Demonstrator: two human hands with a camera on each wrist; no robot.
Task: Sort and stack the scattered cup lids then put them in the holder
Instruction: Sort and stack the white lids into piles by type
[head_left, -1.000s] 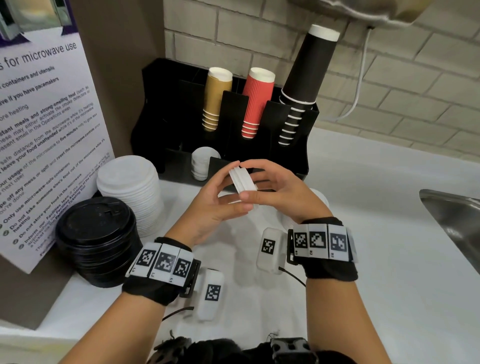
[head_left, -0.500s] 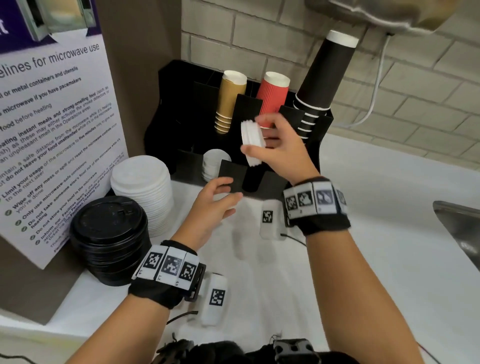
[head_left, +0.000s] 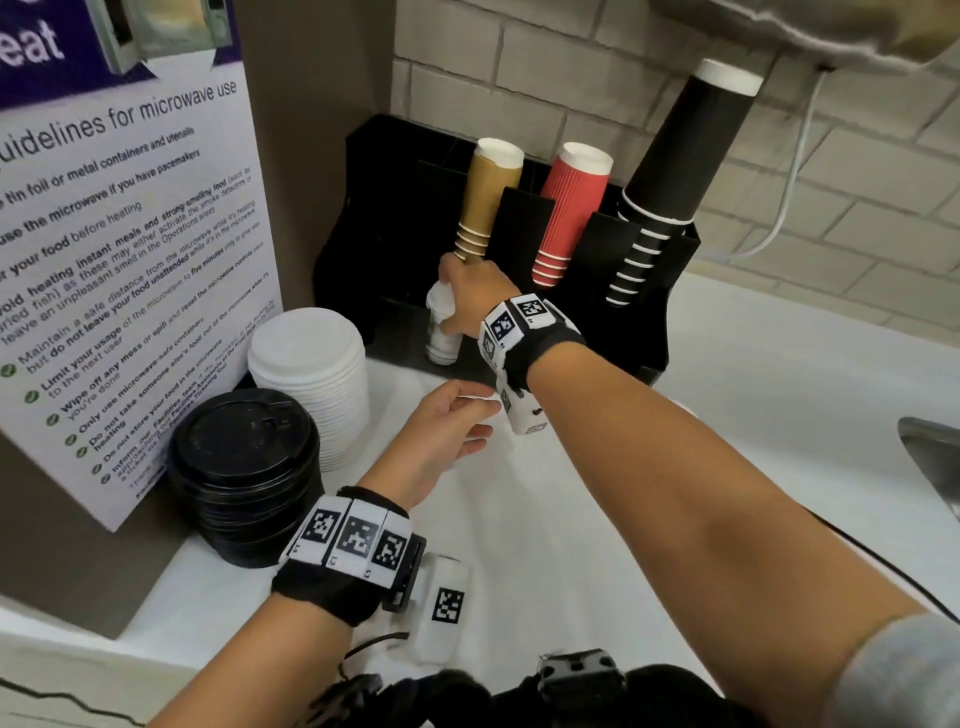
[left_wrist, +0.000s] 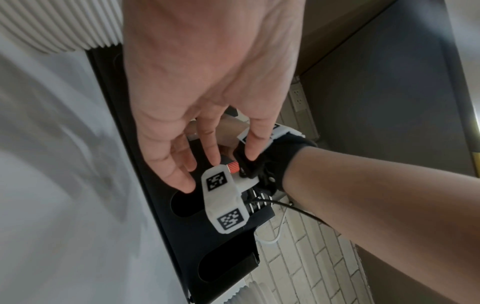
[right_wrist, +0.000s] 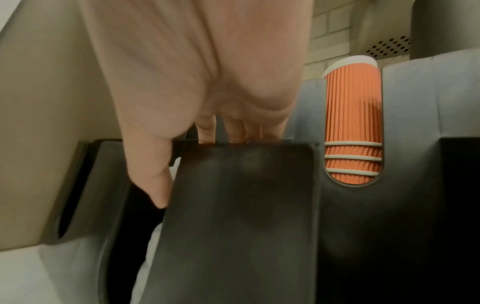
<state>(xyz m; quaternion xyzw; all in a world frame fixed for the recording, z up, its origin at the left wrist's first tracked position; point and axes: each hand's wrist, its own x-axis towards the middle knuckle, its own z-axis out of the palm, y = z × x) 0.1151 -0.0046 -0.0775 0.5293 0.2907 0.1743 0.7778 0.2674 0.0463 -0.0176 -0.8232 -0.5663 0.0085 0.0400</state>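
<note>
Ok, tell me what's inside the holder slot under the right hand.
A stack of small white lids stands in the black holder slot. The right hand covers its top, so whether the hand is gripping lids or has let go cannot be seen.

Right hand (head_left: 470, 299): arm stretched forward, palm down, fingers curled downward, apparently gripping something, but the grip is mostly hidden. Left hand (head_left: 441, 431): lower and nearer the body, palm turned inward, fingers (left_wrist: 182, 174) loosely extended, holding nothing.
</note>
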